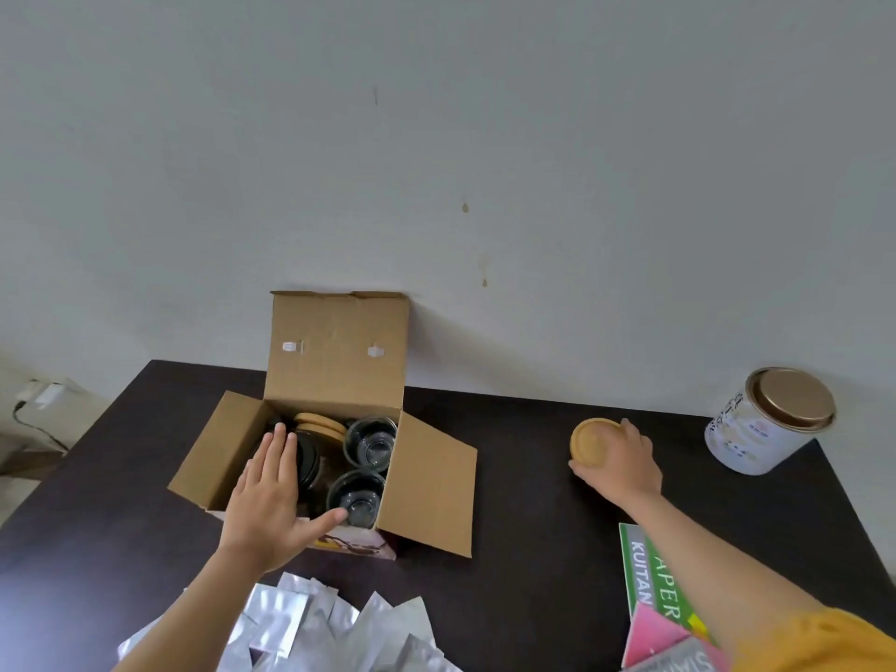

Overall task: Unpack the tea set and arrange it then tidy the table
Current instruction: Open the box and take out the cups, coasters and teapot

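While the right hand [623,460], well to the right of the open box [334,429], curls its fingers around a round wooden coaster [594,441] on the table [523,526], the left hand [271,497] hovers spread over the box, so unpacking seems underway and the glass cups [369,443] probably come next.

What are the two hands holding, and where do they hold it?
The right hand grips the round wooden coaster by its right edge, on the table. The left hand holds nothing; its straight fingers reach into the open cardboard box.
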`<state>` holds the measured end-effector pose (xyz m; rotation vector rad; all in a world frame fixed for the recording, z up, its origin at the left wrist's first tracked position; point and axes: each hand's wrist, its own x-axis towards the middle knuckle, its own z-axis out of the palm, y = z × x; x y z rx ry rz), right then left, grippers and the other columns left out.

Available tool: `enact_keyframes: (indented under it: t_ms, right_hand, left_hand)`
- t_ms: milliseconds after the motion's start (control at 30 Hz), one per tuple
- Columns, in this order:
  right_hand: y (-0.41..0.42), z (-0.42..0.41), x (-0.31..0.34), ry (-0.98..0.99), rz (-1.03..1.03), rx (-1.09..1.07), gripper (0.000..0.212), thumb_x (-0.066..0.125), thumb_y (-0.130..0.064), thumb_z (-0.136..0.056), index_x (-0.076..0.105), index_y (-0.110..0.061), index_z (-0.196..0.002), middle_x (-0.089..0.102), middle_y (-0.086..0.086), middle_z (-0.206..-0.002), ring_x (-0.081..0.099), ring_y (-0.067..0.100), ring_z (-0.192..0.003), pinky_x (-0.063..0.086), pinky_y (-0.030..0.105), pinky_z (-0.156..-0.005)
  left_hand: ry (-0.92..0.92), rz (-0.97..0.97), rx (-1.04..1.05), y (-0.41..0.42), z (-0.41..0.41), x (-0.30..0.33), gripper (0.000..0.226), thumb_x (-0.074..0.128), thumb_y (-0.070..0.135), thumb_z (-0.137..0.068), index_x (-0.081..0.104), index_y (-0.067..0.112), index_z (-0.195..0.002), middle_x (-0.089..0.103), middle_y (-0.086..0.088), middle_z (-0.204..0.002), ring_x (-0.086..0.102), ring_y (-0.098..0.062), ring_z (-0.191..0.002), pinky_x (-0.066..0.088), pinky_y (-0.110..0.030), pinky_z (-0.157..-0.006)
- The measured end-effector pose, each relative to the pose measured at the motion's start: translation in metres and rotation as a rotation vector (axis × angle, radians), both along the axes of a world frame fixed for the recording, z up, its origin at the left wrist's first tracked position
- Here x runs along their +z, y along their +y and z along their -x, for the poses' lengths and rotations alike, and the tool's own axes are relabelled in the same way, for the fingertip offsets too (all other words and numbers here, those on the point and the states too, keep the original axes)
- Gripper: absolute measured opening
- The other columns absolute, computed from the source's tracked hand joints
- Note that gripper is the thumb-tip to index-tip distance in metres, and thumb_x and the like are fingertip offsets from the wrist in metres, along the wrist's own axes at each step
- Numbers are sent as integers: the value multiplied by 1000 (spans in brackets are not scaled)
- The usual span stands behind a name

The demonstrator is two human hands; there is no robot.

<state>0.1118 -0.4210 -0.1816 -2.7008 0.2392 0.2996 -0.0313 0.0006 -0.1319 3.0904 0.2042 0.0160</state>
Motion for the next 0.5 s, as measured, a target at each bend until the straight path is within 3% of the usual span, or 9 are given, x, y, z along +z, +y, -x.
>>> enact_keyframes:
  t_ms: [367,433,500]
  right_hand:
    - [18,-33,-5,-15,-22,-53,75,75,-54,-74,43,-19,-132,26,5,-146,31,32,-130,48,45,-88]
    - [18,-34,-3,41,35,-11,78,71,-59,-74,41,-22,-136,19,9,-150,26,35,-136,46,47,-97]
    - [23,-31,-1,83,114,26,86,66,-65,-75,33,-22,-142,5,17,-156,16,40,-143,32,49,-112]
  left_hand:
    - [-24,-27,0,2,0,-3,119,24,90,-70,30,-4,-143,21,-18,-154,22,-34,-142,33,-53,-108]
    - [-21,-25,1,3,0,-3,120,24,90,-69,30,-4,-143,21,-18,-154,22,-33,-142,32,-52,-109]
    - [-19,-20,2,3,0,-3,121,23,91,-68,30,-4,-143,22,-18,-154,22,-33,-142,32,-52,-109]
